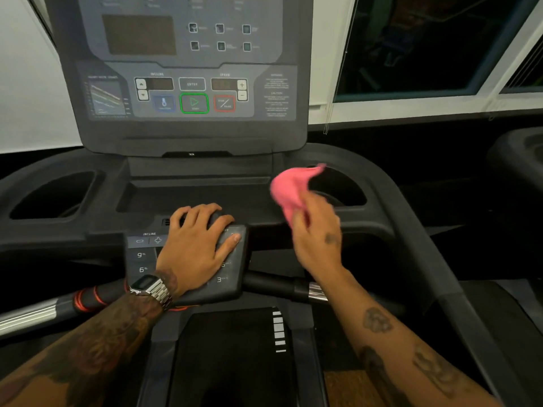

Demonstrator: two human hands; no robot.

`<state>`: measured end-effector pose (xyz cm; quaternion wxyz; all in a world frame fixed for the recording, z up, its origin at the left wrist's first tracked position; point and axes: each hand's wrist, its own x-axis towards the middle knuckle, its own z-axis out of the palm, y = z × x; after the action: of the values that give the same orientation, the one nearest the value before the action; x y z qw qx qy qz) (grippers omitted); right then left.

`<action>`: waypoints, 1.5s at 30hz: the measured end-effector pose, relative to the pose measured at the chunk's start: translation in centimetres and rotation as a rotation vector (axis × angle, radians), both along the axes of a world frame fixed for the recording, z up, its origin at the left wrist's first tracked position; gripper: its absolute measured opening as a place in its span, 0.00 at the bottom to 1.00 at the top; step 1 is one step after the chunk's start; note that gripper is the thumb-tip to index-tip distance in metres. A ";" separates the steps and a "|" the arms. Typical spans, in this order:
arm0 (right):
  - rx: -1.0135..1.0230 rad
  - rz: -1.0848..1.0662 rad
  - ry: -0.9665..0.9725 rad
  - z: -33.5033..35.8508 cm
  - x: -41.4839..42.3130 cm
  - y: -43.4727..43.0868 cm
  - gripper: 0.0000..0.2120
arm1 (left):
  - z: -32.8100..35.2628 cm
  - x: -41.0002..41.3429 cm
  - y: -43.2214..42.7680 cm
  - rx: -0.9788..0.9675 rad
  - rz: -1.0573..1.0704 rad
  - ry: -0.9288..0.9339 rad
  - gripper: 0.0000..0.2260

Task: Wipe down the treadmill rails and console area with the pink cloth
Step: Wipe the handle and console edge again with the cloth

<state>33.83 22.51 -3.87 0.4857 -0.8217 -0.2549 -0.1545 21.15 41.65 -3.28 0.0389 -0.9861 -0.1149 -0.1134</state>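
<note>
We rest our left hand (197, 245) flat on the small keypad (188, 259) at the middle of the treadmill, fingers spread and palm down, covering most of the keys between the incline buttons on its left and the speed numbers on its right. A metal watch (151, 289) sits on that wrist.

Our right hand (316, 233) is blurred, closed around the lower end of the cloth (289, 188). The cloth is pink and bunched, and its free end rises up and to the right, over the inner edge of the right cup holder (338, 186). We cannot tell whether the cloth touches the tray or hangs just above it.

The console (191, 71) stands upright ahead of us, its screens dark, with a green start button (194, 103) and a red stop button (224, 103) side by side in the lower row. A second cup holder (53, 195) lies to the left. Below the keypad a crossbar (279, 286) runs left and right, with a red-ringed grip (88, 299) near our left wrist. The right rail (435, 254) curves down beside our right forearm. A window (426, 45) is at upper right.
</note>
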 end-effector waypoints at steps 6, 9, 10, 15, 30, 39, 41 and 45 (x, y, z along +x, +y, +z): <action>-0.499 0.313 -0.060 -2.8 4.5 1.8 0.23 | -0.2 0.1 0.1 -0.002 -0.001 -0.012 0.21; -0.568 0.316 -0.071 -1.7 7.0 3.4 0.24 | -0.1 0.1 0.2 -0.001 -0.011 -0.012 0.21; -0.650 0.308 -0.059 -1.3 7.4 4.2 0.24 | -0.2 0.1 0.2 0.000 -0.009 -0.010 0.21; -0.841 0.145 0.212 -0.3 8.5 6.7 0.33 | -0.3 0.1 0.3 0.005 -0.003 -0.003 0.20; -0.317 0.160 0.356 4.1 4.2 -6.9 0.11 | 0.0 1.2 0.1 -0.173 -0.011 -0.084 0.24; -0.676 -0.186 0.129 -1.5 2.7 -20.2 0.20 | -1.2 5.7 -13.3 -0.283 -0.493 0.071 0.21; -0.682 -0.218 0.095 -2.5 1.2 -20.9 0.19 | -2.5 6.3 -16.2 -0.333 -0.543 0.175 0.23; -0.637 -0.291 0.117 -2.1 -2.7 -22.0 0.20 | -4.6 6.3 -18.1 -0.358 -0.543 0.305 0.23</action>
<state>31.11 0.47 -6.00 0.1916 -0.9671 -0.1423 -0.0875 27.41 23.51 -7.86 -0.1494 -0.9774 0.1404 0.0506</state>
